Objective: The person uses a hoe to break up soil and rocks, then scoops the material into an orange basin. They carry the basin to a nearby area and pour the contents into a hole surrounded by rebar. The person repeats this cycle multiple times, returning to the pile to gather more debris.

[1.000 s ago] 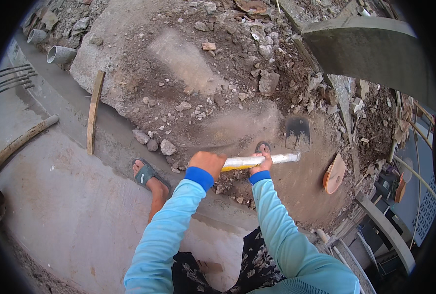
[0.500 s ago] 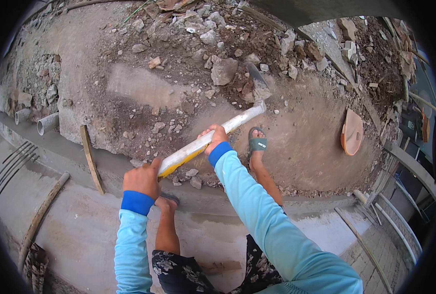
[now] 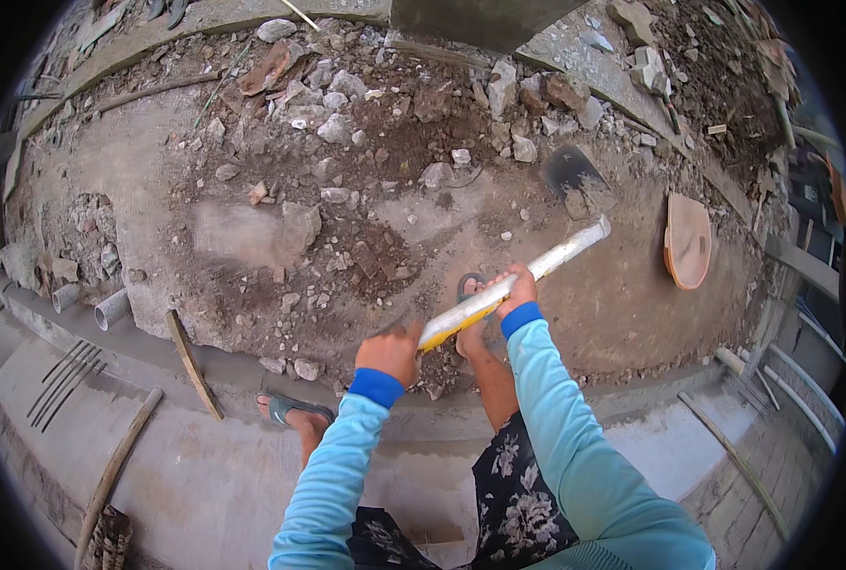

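Both my hands grip the white-and-yellow handle of a hoe, which slants from lower left to upper right. My left hand is closed round the near end. Farther up, my right hand wraps the handle about midway. The hoe's dark, dirt-smeared blade is at the far right end, over bare ground; whether it touches cannot be told. Rubble and loose soil spread left of the handle, with a larger rock beside a pale flat patch.
An orange scoop-like pan lies to the right. A concrete column stands at the far side. Two pipe ends, a wooden stake and steel rods are at left. My sandalled feet straddle the low concrete edge.
The hoe and both hands have swung right, and the blade has come away from the rubble. The larger rock now lies farther left. My left foot has stepped left, and the view has shifted.
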A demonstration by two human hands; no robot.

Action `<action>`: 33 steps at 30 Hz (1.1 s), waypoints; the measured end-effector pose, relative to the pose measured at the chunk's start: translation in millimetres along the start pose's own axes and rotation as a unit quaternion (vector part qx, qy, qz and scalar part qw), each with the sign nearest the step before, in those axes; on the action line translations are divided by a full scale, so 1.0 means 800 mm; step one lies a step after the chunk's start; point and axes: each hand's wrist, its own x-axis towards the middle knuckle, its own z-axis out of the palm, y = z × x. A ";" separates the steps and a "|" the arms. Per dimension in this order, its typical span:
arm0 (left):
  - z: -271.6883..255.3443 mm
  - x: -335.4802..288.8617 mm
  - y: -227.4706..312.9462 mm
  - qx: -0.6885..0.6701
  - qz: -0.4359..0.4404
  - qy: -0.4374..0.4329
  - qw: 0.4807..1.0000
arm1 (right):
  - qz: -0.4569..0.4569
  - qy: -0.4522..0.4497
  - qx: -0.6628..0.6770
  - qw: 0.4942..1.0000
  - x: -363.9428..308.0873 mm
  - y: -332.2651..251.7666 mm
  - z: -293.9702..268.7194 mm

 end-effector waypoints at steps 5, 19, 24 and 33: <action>-0.066 0.116 -0.013 0.065 0.054 0.034 0.996 | -0.012 0.026 -0.029 0.999 0.109 -0.046 0.066; -0.087 -0.206 -0.292 0.068 -0.097 0.063 0.991 | 0.143 -0.059 -0.120 0.981 -0.073 0.345 0.184; -0.020 -0.316 -0.330 -0.043 -0.193 0.110 0.974 | 0.122 -0.061 -0.283 0.949 -0.120 0.444 0.197; 0.050 -0.510 -0.368 -0.173 -0.365 0.093 0.910 | 0.154 -0.092 -0.446 0.877 -0.238 0.656 0.168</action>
